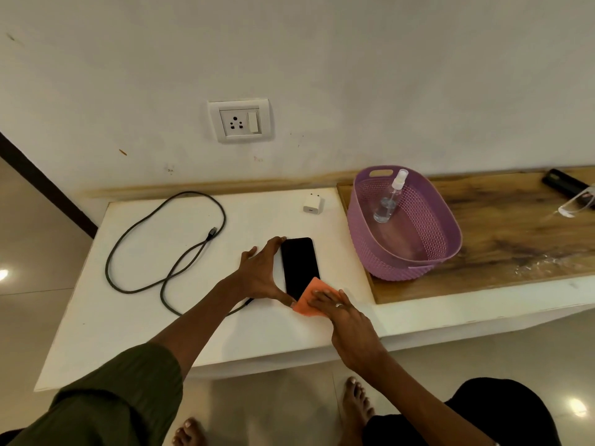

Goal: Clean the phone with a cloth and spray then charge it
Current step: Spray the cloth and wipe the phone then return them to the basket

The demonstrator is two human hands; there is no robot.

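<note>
A black phone (299,265) lies screen-up on the white table (145,317). My left hand (259,273) rests against its left long edge, thumb at the near corner and fingers spread, steadying it. My right hand (335,307) presses flat on an orange cloth (310,297) that covers the phone's near end. A clear spray bottle (389,201) leans inside the purple basket (418,268). The dark charging cable (167,243) lies looped on the table's left part. A white charger plug (312,204) sits near the wall. The wall socket (240,121) is above the table.
The purple basket stands on a wooden board (515,226) to the right. A black object (565,185) and clear glasses (576,204) lie at the board's far right. My bare feet (355,403) stand on the tiled floor below the table's front edge.
</note>
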